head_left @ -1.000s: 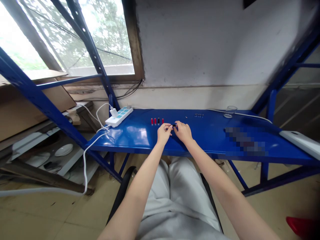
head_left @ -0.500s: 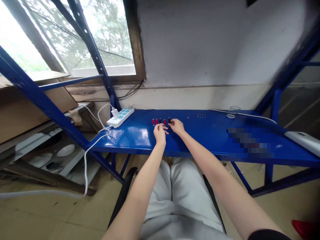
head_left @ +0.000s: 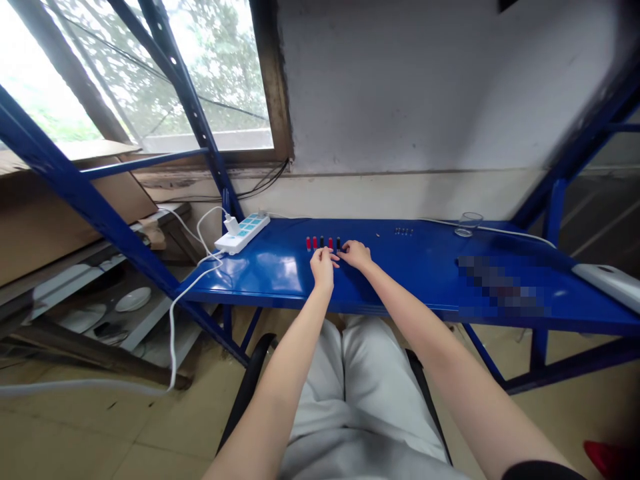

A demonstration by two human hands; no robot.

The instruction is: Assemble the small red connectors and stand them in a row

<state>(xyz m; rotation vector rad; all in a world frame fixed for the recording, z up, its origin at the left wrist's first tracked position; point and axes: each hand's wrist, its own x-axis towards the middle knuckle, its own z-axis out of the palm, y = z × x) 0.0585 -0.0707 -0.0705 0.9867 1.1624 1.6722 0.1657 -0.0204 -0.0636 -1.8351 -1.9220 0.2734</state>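
Note:
Several small upright pieces, red and black with paler lower ends, stand in a short row on the blue table. At the left end is a red piece; at the right end is a black piece. My left hand is in front of the row, thumb and fingertips drawn together, hiding the lower part of the middle pieces. Just right of the end black piece, my right hand has its fingertips pinched close to that piece's base. Anything within either pinch is too small to make out.
A white power strip with a plugged-in charger lies at the table's left. Several tiny metallic pieces sit farther back, right of my hands. A clear glass stands at the back right, near a blurred dark patch. Blue frame posts border the table.
My right hand has shifted slightly and its fingers sit a little lower beside the end black piece. My left hand stays almost in place; the row stands as before.

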